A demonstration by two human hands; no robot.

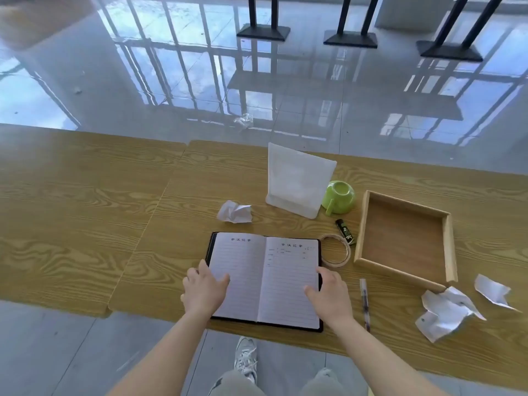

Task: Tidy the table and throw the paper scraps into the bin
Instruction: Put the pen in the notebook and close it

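Observation:
An open lined notebook (264, 277) with a black cover lies flat near the table's front edge. My left hand (204, 290) rests on its left page edge, fingers spread. My right hand (331, 295) lies on the right page edge the same way. One crumpled paper scrap (235, 212) sits behind the notebook to the left. Two more scraps, a large one (445, 312) and a smaller one (493, 291), lie at the right by the tray's near corner. No bin is in view.
A wooden tray (450, 244) stands at the right. A white pouch (297, 181) stands upright behind the notebook, with an overturned green cup (340, 197) beside it. A tape roll (335, 250), a small dark tube (345, 232) and a pen (365, 302) lie between notebook and tray.

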